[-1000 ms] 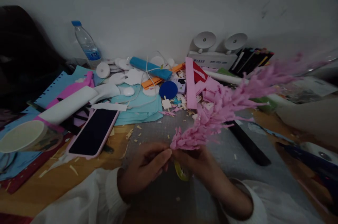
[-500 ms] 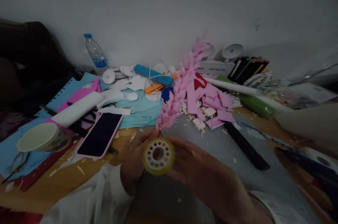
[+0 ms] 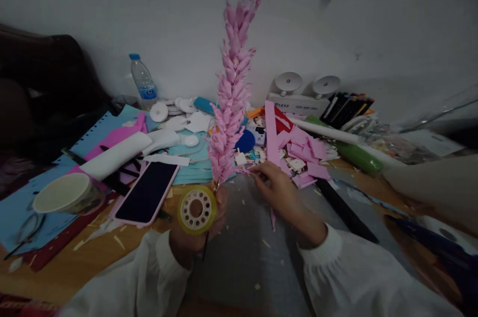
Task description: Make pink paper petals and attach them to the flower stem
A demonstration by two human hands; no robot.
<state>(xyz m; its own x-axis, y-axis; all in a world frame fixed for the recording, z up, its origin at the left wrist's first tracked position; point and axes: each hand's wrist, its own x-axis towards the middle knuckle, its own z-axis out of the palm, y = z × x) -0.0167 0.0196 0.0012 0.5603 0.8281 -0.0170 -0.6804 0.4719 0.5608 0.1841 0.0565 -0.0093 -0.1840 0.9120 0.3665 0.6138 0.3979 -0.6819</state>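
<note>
My left hand (image 3: 220, 212) is closed round the stem of a tall pink paper flower spike (image 3: 233, 88), which stands nearly upright with many folded petals. A yellow tape roll (image 3: 212, 212) with a white holed core hangs at that hand, in front of its fingers, hiding most of them. The dark stem end shows below. My right hand (image 3: 278, 192) is to the right of the spike, thumb and fingers pinched on a small pink paper piece (image 3: 243, 170). Another pink scrap (image 3: 273, 220) shows just below my right hand.
Pink paper pieces (image 3: 304, 148) and pale scraps lie on the grey mat (image 3: 239, 272). At left are a phone (image 3: 147, 192), a paper cup (image 3: 61, 192) and a water bottle (image 3: 144, 80). Dark pens (image 3: 347, 108) stand at back right; a blue glue gun (image 3: 429, 237) lies at right.
The flower spike has swung from leaning right to nearly upright. My right hand has left the tape roll and stem and moved right, now pinching a small pink paper piece. The roll shifted left.
</note>
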